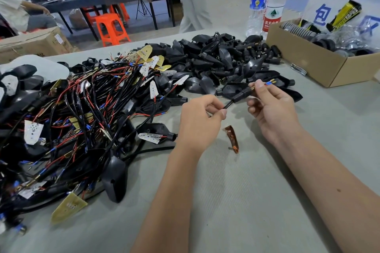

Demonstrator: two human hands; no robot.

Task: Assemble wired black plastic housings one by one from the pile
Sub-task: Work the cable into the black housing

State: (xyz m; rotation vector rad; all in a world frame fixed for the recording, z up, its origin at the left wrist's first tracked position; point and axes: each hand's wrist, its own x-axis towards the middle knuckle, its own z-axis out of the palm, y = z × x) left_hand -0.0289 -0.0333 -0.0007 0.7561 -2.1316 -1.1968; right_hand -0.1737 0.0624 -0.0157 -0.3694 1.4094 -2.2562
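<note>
Matte black plastic housing (233,89), teardrop-shaped, held above grey felt-like worktop (246,201), just before the pile (216,63). Left hand (198,121) pinching thin black cable (228,105). Right hand (271,104) pinching blue-sleeved, brass-tipped wire ends (268,83). Both forearms angled inward.

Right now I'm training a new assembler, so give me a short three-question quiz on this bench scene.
1. True or false: the left hand pinches a black wire.
2. What does the right hand pinch? A) blue-sleeved, brass-tipped wire ends B) a bottle cap C) a screwdriver
3. What lies on the grey table cover between the two hands?

Key: 1 true. 2 A. 3 a small curved amber plastic lens.
</note>
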